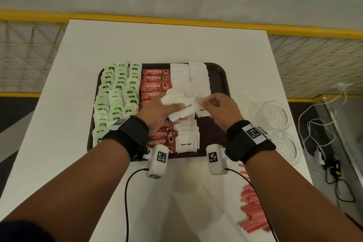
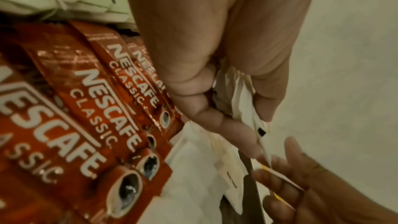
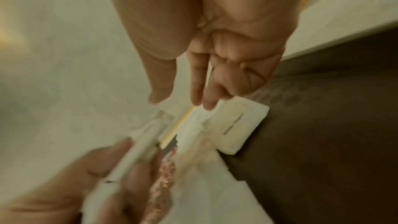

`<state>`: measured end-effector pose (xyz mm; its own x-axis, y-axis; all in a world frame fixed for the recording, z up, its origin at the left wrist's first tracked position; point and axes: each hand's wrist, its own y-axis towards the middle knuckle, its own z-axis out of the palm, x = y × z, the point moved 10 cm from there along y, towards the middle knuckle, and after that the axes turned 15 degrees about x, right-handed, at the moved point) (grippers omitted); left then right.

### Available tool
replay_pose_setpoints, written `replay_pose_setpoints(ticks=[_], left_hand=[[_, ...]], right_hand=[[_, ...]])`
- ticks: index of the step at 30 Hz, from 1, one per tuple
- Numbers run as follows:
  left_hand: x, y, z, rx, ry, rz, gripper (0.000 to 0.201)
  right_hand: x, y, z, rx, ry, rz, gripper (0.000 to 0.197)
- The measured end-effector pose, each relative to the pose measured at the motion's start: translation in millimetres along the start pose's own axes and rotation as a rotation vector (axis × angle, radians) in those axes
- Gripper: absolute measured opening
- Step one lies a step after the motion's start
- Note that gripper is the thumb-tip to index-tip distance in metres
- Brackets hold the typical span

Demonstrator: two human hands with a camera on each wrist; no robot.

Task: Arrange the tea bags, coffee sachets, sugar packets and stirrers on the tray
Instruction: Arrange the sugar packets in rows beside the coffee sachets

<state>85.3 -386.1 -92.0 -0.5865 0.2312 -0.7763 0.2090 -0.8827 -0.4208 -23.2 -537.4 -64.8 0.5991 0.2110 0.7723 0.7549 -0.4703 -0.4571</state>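
Observation:
A dark brown tray carries green tea bags in columns on the left, red coffee sachets down the middle and white sugar packets on the right. Over the tray's middle, my left hand grips a bunch of sugar packets; the left wrist view shows the bunch above the coffee sachets. Just to its right, my right hand pinches one sugar packet with curled fingers. That packet hangs over bare tray. Red stirrers lie on the table, front right.
The tray rests on a white table. Two glass bowls stand on the table right of the tray. Beyond the far edge runs a yellow rail with mesh. Cables trail over the floor at the right.

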Motion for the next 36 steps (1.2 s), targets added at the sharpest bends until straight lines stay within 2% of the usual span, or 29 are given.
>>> replay_pose_setpoints(ticks=[2,3,7,10,14,17,22,26,28,31,32,36], left_hand=[[1.3,1.9,8.4,0.028,0.022,-0.016,0.053],[2.5,2.3,11.4,0.03,0.015,-0.022,0.055],[5.0,2.2,15.3,0.049,-0.003,-0.026,0.051],[5.8,-1.7,6.8,0.01,-0.037,-0.024,0.05],[7.5,-7.3,-2.8,-0.022,-0.052,-0.03,0.049],[9.6,-9.6,-3.9,-0.012,-0.087,-0.046,0.046],[12.5,-13.6,-0.7,0.024,-0.12,-0.069,0.043],[15.6,-12.1,-2.0,-0.024,-0.09,-0.06,0.053],[15.7,-10.2,0.5,-0.016,-0.064,-0.046,0.057],[14.6,-8.5,8.6,0.005,-0.046,-0.029,0.06],[13.8,-8.3,11.6,0.006,-0.042,-0.028,0.06],[13.2,-9.8,16.8,0.018,-0.048,-0.04,0.051]], right_hand=[[5.6,-3.4,17.3,0.143,0.11,-0.014,0.029],[5.7,-5.4,20.5,0.168,0.151,-0.017,0.028],[-11.1,-10.5,9.0,0.093,0.339,-0.003,0.014],[-37.5,-12.2,-1.8,0.021,0.427,0.076,0.005],[-60.6,-6.0,-5.1,-0.032,0.299,0.17,0.017],[-59.5,-1.4,-4.2,-0.08,0.214,0.183,0.013],[-50.4,-3.2,-5.0,-0.132,0.03,0.224,0.021],[-23.6,-11.7,-12.2,-0.163,-0.2,0.134,0.027],[-9.2,-14.0,-0.4,-0.042,-0.154,0.072,0.027],[2.0,-20.1,32.6,0.236,0.029,0.037,0.021],[2.3,-21.7,36.9,0.262,0.078,0.024,0.019],[-21.4,-25.1,16.7,0.072,0.295,0.035,0.011]])
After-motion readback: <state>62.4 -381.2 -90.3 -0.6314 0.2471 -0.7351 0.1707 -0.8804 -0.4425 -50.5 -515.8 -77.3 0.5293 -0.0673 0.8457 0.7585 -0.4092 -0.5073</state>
